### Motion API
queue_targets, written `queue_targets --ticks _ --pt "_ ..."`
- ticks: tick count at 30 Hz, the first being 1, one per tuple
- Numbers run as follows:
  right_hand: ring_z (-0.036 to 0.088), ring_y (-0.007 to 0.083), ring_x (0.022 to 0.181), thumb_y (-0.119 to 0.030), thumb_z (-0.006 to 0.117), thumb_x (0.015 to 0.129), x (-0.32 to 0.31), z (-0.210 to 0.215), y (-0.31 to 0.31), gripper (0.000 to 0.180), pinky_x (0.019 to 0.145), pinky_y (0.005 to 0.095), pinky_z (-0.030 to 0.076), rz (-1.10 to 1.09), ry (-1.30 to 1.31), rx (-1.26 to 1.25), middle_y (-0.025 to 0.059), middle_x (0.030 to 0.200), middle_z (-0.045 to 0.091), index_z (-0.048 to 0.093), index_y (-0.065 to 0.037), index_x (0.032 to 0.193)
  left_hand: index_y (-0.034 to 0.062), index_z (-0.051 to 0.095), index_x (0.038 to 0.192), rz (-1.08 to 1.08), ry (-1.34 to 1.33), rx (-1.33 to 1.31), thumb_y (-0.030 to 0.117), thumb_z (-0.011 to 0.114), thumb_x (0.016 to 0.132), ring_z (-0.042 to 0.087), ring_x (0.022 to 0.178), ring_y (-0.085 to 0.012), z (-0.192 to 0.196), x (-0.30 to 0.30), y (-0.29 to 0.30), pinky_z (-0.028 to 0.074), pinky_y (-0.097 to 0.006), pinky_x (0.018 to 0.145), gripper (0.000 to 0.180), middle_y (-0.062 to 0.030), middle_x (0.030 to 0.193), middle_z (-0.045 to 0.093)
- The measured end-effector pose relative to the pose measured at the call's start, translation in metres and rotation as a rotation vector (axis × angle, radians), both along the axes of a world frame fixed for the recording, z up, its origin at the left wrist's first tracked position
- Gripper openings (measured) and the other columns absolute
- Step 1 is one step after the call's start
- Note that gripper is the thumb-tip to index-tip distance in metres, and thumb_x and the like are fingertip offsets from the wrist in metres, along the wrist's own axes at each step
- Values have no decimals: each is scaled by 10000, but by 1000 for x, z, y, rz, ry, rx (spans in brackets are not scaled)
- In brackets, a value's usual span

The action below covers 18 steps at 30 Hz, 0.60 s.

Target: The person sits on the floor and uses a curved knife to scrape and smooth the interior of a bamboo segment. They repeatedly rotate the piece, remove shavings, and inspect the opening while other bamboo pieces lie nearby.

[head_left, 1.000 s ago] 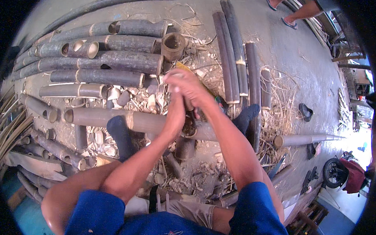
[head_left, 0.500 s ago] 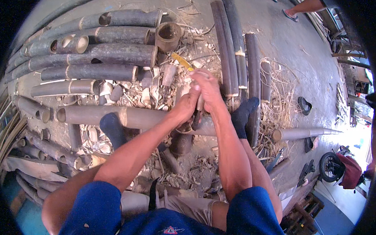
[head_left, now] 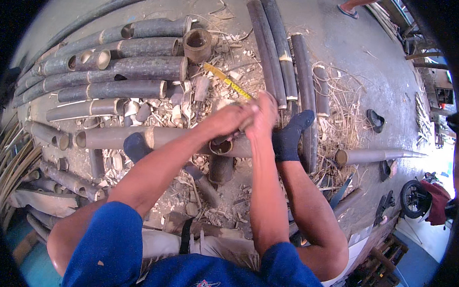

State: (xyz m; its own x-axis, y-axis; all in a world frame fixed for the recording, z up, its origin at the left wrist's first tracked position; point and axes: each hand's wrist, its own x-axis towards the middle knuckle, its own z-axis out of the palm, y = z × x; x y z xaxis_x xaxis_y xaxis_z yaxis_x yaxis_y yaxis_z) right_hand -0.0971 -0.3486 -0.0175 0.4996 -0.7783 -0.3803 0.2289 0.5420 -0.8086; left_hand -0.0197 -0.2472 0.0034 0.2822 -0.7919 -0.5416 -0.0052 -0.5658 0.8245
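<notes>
The left hand [head_left: 234, 117] and right hand [head_left: 264, 114] meet at one o'clock from the hole [head_left: 223, 147] in the bamboo tube [head_left: 169, 136], blur hiding whether their fingers grip anything, while the socked left foot [head_left: 137, 147], toward nine o'clock, rests across the tube, probably to stop it rolling.

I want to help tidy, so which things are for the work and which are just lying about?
For the work, it seems:
left hand and right hand, close together
bamboo pole beneath them
maybe the yellow measuring tape

Just about, probably:
black sandal
parked motorbike
</notes>
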Motion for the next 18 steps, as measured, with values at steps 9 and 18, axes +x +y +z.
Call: queue_targets --ticks 9,18 --pt "666 194 732 -181 722 860 83 15 62 261 639 353 571 1070 60 -319 85 863 709 707 -37 1078 -19 367 1497 987 -230 -241 465 299 1102 548 1118 -325 -85 -83 93 403 -428 1040 629 -219 1199 562" --pt "674 199 887 -300 756 853 93 14 49 436 793 327 543 1116 464 -740 113 939 711 670 -40 1192 53 459 1116 1110 376 -346 639 165 1069 491 840 -191 -58 -68 56 390 -327 754 658 -62 958 485"
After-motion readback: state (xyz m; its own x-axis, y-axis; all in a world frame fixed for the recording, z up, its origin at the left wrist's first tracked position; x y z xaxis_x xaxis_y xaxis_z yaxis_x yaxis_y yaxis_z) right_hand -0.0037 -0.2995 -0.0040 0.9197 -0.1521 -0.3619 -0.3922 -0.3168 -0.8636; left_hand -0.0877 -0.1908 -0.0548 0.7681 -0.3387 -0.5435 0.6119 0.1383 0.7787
